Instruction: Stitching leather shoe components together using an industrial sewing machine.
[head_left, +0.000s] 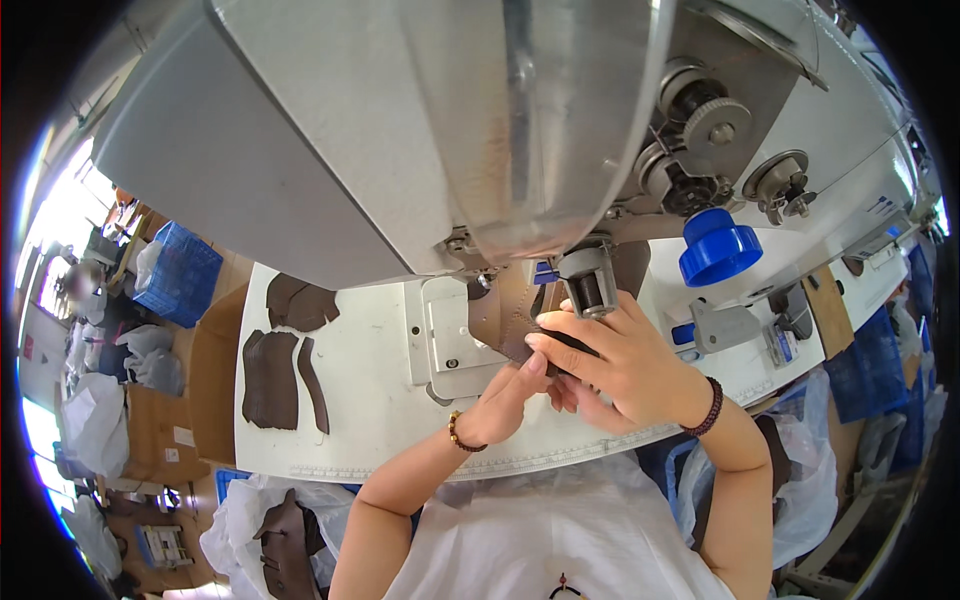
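My left hand [505,402] pinches the near edge of a brown leather piece [496,315] between thumb and fingers. From the right, my right hand [635,368] curls over the same piece, its fingertips close to my left thumb. The leather lies under the head of a large grey sewing machine [330,130], at the light metal work plate [445,325]. A metal cylinder holding a dark thread bobbin [590,285] hangs just above my right fingers and hides part of the piece.
Brown leather pieces [270,380] and a curved strip [312,385] lie left on the white table [365,435]. A blue knob [718,250] juts from the machine. Plastic bags [225,530] flank the table; a blue crate [180,275] and cardboard box [160,430] stand left.
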